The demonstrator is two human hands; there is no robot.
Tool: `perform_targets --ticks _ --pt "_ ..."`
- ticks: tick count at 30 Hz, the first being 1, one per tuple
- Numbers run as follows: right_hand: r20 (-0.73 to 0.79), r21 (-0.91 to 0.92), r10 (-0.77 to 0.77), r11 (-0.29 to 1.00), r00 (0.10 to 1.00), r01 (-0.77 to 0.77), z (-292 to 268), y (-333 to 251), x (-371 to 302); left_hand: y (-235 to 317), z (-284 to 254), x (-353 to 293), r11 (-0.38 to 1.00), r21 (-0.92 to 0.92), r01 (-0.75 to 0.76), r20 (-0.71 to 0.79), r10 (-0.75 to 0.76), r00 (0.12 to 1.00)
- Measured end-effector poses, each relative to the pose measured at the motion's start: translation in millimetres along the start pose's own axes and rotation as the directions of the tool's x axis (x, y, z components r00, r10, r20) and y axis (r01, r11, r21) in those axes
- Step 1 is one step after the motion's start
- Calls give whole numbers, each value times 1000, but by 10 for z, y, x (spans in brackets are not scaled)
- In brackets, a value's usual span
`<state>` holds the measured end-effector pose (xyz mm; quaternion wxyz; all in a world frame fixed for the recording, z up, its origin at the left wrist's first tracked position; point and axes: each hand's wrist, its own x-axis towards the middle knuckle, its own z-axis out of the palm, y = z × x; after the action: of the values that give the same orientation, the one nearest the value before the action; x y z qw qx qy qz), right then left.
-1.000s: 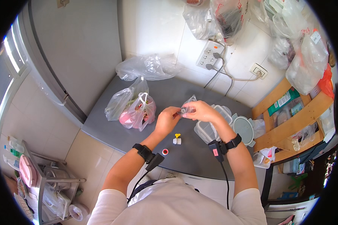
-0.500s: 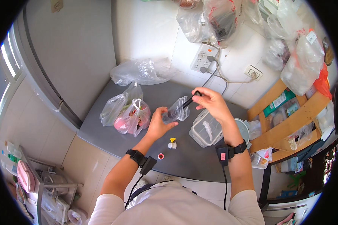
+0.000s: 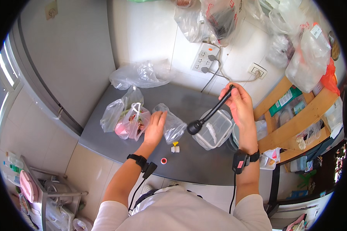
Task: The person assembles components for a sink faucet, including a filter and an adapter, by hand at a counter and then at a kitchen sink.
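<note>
The right hand (image 3: 237,101) grips the upper end of a black tube (image 3: 215,109), which slants down leftward, its wide end between a clear bag (image 3: 173,129) and a box (image 3: 219,134) on the table (image 3: 204,163). The left hand (image 3: 155,125) touches the bag's left side; whether it grips is unclear.

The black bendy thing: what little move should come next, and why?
Perhaps the left hand, which is at the clear bag, should slide it aside: the right hand holds the black bendy thing outside the bag.
</note>
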<state>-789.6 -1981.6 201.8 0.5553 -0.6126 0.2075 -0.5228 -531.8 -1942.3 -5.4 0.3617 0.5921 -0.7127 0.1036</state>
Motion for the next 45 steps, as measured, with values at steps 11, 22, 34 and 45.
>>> perform_targets --ticks 11,22,34,45 --pt "118 139 313 935 942 -328 36 507 -802 123 135 -234 965 -257 61 436 59 898" --pt "314 2 310 945 897 -327 12 654 -1184 515 99 -563 928 -291 232 648 12 762" --pt "388 219 296 890 873 -400 -132 824 -1250 274 -633 -1139 479 -425 768 626 -458 631" --pt "508 148 352 863 786 -482 263 959 -1451 671 -831 -1404 211 -550 808 680 -448 580"
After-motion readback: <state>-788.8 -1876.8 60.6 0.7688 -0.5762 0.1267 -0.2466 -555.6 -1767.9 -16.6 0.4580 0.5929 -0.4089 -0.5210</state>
